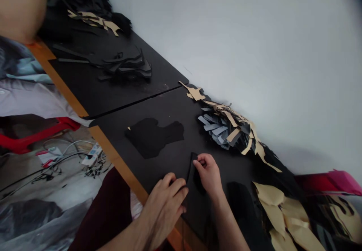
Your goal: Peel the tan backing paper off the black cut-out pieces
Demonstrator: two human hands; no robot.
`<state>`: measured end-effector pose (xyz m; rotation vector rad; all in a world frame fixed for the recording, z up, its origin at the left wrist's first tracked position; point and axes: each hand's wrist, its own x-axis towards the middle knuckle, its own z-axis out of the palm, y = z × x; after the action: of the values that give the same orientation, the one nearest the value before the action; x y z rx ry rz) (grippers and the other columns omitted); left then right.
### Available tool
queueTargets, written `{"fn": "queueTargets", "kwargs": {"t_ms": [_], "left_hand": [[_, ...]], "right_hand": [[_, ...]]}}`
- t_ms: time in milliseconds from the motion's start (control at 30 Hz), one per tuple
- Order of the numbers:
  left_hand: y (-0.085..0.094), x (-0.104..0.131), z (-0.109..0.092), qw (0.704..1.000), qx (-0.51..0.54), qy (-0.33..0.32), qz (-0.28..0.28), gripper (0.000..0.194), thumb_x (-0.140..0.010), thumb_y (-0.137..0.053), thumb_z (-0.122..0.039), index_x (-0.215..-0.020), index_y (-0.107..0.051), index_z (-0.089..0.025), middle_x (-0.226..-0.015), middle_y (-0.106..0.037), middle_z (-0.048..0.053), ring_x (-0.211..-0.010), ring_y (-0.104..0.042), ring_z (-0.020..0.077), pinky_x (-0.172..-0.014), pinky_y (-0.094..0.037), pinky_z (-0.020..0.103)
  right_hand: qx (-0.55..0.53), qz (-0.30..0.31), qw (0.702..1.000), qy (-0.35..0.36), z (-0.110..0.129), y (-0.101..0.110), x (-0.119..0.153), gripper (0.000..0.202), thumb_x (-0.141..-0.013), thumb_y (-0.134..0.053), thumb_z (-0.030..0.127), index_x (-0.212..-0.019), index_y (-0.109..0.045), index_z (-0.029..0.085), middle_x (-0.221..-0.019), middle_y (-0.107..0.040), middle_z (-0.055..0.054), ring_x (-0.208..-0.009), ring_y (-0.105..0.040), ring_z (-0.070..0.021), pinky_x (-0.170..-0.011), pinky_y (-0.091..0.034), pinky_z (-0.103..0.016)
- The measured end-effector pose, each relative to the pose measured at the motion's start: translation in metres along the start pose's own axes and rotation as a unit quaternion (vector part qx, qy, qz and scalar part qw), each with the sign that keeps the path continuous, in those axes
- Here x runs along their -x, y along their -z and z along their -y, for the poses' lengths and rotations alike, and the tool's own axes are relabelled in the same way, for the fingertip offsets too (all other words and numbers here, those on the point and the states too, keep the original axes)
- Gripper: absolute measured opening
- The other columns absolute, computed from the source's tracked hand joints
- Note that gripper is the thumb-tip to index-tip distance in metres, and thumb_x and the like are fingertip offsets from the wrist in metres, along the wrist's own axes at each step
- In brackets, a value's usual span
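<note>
"What's closest to us?"

"The left hand (166,202), at the lower centre, palm down on the counter (169,105). Its fingers are bent and fairly narrow at the lower end of a thin black strip (189,171). I can't tell whether they pinch it or just press."

"And the right hand (210,173)?"

"Just right of it, thumb and forefinger closed on the strip's upper end. Being held at both ends probably stops it curling or sliding."

"So the strip lies between them, below the centre of the frame. Why is the black piece (154,136) apart?"

"It's flat, up and to the left. Perhaps that leaves the hands room while it's within reach."

"And the scraps (223,124)?"

"Heaped right of centre, by the wall (254,54), likely out of the way. The tan sheets (295,215) are at the lower right."
</note>
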<state>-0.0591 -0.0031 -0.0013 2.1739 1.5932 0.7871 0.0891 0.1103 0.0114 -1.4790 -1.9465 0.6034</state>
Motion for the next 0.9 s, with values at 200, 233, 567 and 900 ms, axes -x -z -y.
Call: {"fn": "queueTargets", "kwargs": {"t_ms": [200, 233, 567, 900], "left_hand": [[-0.002, 0.003, 0.000, 1.000, -0.001, 0.004, 0.005, 0.037, -0.071, -0.067, -0.017, -0.106, -0.058, -0.024, -0.116, -0.060, 0.003, -0.108, -0.047, 0.0294, -0.086, -0.046, 0.044], [-0.001, 0.003, -0.001, 1.000, -0.003, 0.005, 0.005, 0.037, -0.070, -0.067, -0.016, -0.106, -0.058, -0.023, -0.117, -0.060, 0.003, -0.108, -0.047, 0.0298, -0.086, -0.046, 0.045], [0.017, 0.004, 0.002, 0.995, 0.097, 0.003, 0.003, 0.049, -0.075, -0.060, -0.011, -0.122, -0.050, -0.022, -0.121, -0.056, 0.007, -0.111, -0.045, 0.0289, -0.092, -0.042, 0.047], [0.049, -0.020, -0.020, 0.874, 0.454, 0.167, 0.043, 0.030, -0.082, -0.053, -0.039, -0.064, -0.056, -0.016, -0.061, -0.045, -0.004, -0.061, -0.043, 0.0122, -0.055, -0.033, 0.022]], "right_hand": [[0.022, 0.044, 0.999, -0.002, 0.000, 0.008, -0.015, 0.026, -0.071, -0.062, 0.023, -0.096, -0.061, 0.018, -0.092, -0.054, -0.005, -0.063, -0.048, -0.0150, -0.067, -0.044, -0.033], [0.023, 0.061, 0.998, 0.000, 0.000, 0.011, -0.020, 0.023, -0.069, -0.064, 0.022, -0.092, -0.063, 0.020, -0.090, -0.054, -0.004, -0.066, -0.048, -0.0154, -0.068, -0.044, -0.033], [-0.092, 0.162, 0.982, -0.028, 0.021, 0.024, -0.037, 0.017, -0.065, -0.065, 0.021, -0.073, -0.050, 0.020, -0.065, -0.045, 0.006, -0.060, -0.043, -0.0113, -0.058, -0.040, -0.025], [-0.294, 0.133, 0.946, -0.026, 0.095, 0.067, -0.009, 0.025, -0.071, -0.068, 0.038, -0.081, -0.054, 0.021, -0.072, -0.052, 0.003, -0.061, -0.052, -0.0106, -0.056, -0.048, -0.024]]}}
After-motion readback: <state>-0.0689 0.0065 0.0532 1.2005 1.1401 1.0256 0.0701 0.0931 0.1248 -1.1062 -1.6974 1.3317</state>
